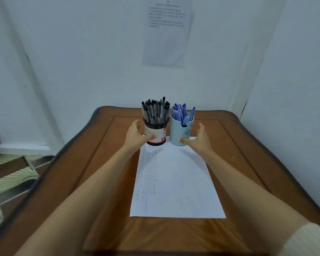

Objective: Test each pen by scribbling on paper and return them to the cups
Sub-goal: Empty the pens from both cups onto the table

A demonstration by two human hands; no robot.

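A white and red cup with a black rim holds several black pens at the far middle of the table. Right beside it a light blue cup holds several blue pens. A white sheet of paper lies in front of both cups, with faint scribble rows down its left part. My left hand is spread open at the left side of the black-pen cup, thumb against its front. My right hand is spread open at the right of the blue cup, thumb near its base. Neither hand holds a pen.
The brown wooden table has curved edges and stands against a pale wall. A printed sheet is stuck on the wall above the cups. Patterned floor shows at the left.
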